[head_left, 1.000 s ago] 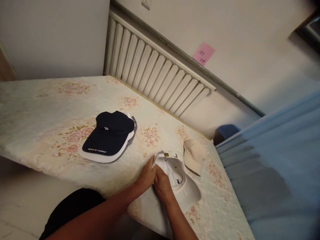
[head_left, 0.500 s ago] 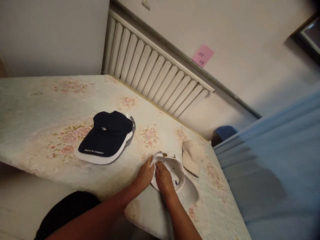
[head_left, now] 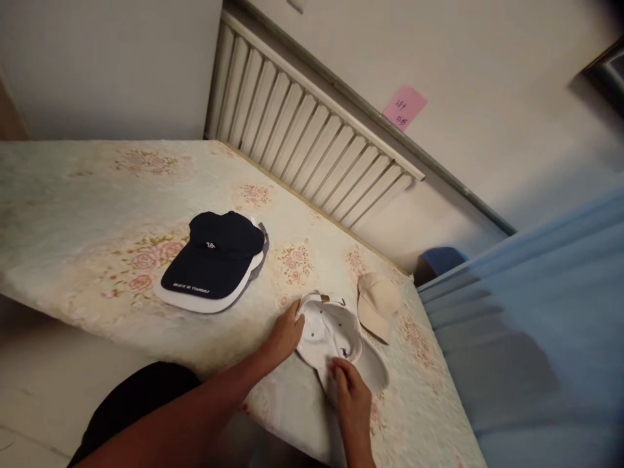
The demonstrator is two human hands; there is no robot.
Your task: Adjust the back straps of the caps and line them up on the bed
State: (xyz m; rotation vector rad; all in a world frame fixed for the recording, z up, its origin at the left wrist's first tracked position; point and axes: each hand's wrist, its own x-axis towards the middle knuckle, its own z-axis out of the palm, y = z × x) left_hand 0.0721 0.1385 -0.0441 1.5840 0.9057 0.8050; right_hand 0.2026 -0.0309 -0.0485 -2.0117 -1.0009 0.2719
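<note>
While the left hand (head_left: 287,330) grips the rim of the white cap (head_left: 322,328), thumb over the edge, the right hand (head_left: 351,398) sits at the near side by the brim, fingers curled nearly closed; can't tell if they pinch fabric or just touch. Cap lies inside-up on the floral tabletop (head_left: 78,208), brass buckle (head_left: 325,298) on the far side, brim to the right. Left grip looks like the anchor, likely steadying the rim so the right is free to work.

Navy cap (head_left: 219,244) sits over a white brim (head_left: 227,301), brims lined up, so the pair reads as a nested stack. Beige cap (head_left: 377,302) rests apart, just beyond the white one.

Text: navy brim says "BELIEVE IN YOURSELF"; small white emblem (head_left: 210,245) above, letters unclear. White cap shows a dark-blue figure (head_left: 344,353), maybe a polo rider. Pink note (head_left: 404,107) on the wall: handwritten, not legible enough to quote.
</note>
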